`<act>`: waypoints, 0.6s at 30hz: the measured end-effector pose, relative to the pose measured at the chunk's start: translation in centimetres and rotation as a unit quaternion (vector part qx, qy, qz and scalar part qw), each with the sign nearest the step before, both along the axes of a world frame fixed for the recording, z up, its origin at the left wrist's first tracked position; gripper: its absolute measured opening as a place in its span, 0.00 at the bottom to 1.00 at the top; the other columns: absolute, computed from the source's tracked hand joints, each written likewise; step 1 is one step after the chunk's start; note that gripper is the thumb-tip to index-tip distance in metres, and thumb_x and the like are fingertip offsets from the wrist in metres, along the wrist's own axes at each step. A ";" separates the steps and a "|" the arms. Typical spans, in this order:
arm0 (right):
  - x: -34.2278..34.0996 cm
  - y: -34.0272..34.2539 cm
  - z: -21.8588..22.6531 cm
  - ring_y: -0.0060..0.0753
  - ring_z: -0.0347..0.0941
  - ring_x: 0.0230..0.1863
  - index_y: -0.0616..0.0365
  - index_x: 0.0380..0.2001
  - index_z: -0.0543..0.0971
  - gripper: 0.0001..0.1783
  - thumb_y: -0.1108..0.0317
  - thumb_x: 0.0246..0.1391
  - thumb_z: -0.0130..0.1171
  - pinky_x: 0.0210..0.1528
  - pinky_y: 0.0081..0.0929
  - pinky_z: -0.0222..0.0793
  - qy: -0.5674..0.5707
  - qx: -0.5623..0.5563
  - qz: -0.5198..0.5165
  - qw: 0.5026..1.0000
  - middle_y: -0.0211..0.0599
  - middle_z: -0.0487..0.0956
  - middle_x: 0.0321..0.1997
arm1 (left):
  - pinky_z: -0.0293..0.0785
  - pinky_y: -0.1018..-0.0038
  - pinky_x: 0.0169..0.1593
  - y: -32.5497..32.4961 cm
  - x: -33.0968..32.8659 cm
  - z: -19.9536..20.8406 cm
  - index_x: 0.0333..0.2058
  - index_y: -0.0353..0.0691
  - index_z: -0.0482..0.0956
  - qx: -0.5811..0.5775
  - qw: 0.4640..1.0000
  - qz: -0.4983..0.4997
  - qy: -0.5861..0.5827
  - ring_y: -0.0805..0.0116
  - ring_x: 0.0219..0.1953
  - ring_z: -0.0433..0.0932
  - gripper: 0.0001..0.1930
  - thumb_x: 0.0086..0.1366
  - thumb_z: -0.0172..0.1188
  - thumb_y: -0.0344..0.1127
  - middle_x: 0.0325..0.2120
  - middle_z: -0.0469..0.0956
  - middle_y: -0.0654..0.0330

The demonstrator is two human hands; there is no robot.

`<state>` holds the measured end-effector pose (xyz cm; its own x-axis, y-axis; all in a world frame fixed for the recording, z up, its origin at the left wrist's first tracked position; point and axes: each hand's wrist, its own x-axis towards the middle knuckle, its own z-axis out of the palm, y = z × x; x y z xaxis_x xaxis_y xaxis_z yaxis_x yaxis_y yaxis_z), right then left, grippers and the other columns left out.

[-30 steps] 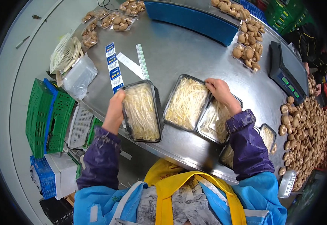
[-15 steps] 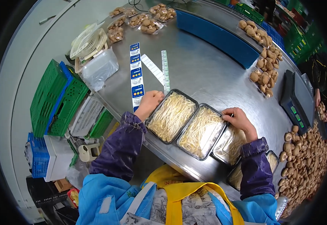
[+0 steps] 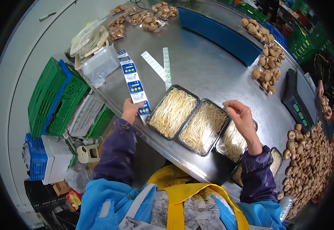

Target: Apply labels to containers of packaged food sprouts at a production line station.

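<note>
My left hand (image 3: pixel 131 110) is closed on the lower end of a strip of blue-and-white labels (image 3: pixel 136 87) at the table's near left edge. The strip runs away from me toward a clear plastic bag. My right hand (image 3: pixel 242 117) has thumb and forefinger pinched together just above the far right corner of the second tray of bean sprouts (image 3: pixel 204 127); anything between the fingertips is too small to make out. Left of that tray sits another tray of bean sprouts (image 3: pixel 173 112). A third sprout tray (image 3: pixel 231 142) lies partly under my right wrist, and a further one (image 3: pixel 276 162) is mostly hidden by the sleeve.
Two narrow label strips (image 3: pixel 167 68) lie beyond the trays. A blue panel (image 3: pixel 216 36) and bagged mushrooms (image 3: pixel 151 23) stand at the back. On the right are mushroom packs (image 3: pixel 268 69), a scale (image 3: pixel 300 100) and loose mushrooms (image 3: pixel 308 165). Green crates (image 3: pixel 46 96) stand left; another person's hand (image 3: pixel 320 89) shows far right.
My left hand has left the first tray and taken hold of the label strip, whose far end has swung left. My right hand has lifted slightly, its fingers still pinched.
</note>
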<state>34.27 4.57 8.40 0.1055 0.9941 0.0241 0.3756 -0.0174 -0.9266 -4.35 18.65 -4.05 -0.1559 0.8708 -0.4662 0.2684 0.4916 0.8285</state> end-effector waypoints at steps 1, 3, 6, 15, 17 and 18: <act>-0.6 -0.5 0.2 0.21 0.73 0.34 0.64 0.38 0.78 0.10 0.71 0.55 0.55 0.38 0.20 0.69 0.034 -0.022 0.010 0.999 0.32 0.80 0.32 | 0.74 0.80 0.27 -0.8 1.0 1.3 0.43 0.30 0.73 0.033 0.977 0.050 -0.203 0.72 0.29 0.80 0.14 0.57 0.60 0.24 0.32 0.79 0.59; -2.8 -1.5 0.3 0.19 0.73 0.34 0.64 0.38 0.78 0.10 0.71 0.55 0.54 0.38 0.18 0.69 0.080 -0.018 0.036 0.996 0.31 0.80 0.32 | 0.67 0.83 0.23 -3.3 2.8 6.6 0.43 0.32 0.74 0.062 0.959 0.027 -0.277 0.78 0.26 0.77 0.10 0.63 0.52 0.25 0.32 0.79 0.62; -8.1 -2.9 0.8 0.22 0.73 0.37 0.59 0.41 0.77 0.12 0.69 0.53 0.57 0.39 0.21 0.70 0.143 -0.038 0.101 0.984 0.31 0.78 0.37 | 0.60 0.86 0.22 -8.5 4.6 11.7 0.43 0.34 0.75 0.097 0.947 -0.022 -0.306 0.84 0.23 0.72 0.10 0.66 0.50 0.29 0.32 0.79 0.65; -17.7 -5.5 0.4 0.14 0.68 0.26 0.65 0.39 0.76 0.13 0.69 0.52 0.57 0.30 0.16 0.65 0.317 -0.131 0.160 0.925 0.26 0.77 0.25 | 0.67 0.86 0.30 -15.1 3.4 15.4 0.49 0.34 0.71 0.050 0.934 -0.084 -0.344 0.83 0.30 0.74 0.13 0.67 0.48 0.30 0.34 0.78 0.63; -18.9 -6.0 0.7 0.09 0.65 0.25 0.65 0.39 0.77 0.11 0.71 0.53 0.54 0.27 0.12 0.61 0.331 -0.121 0.137 0.926 0.22 0.76 0.25 | 0.72 0.79 0.40 -15.4 3.1 16.0 0.57 0.35 0.60 0.086 0.931 -0.006 -0.356 0.74 0.40 0.75 0.19 0.67 0.46 0.29 0.41 0.75 0.57; -19.2 -6.2 0.8 0.09 0.65 0.25 0.65 0.39 0.77 0.11 0.72 0.53 0.54 0.27 0.13 0.61 0.319 -0.145 0.137 0.927 0.22 0.76 0.25 | 0.71 0.72 0.48 -15.6 2.1 15.6 0.62 0.37 0.47 0.101 0.922 -0.015 -0.375 0.67 0.46 0.73 0.26 0.68 0.44 0.29 0.45 0.72 0.52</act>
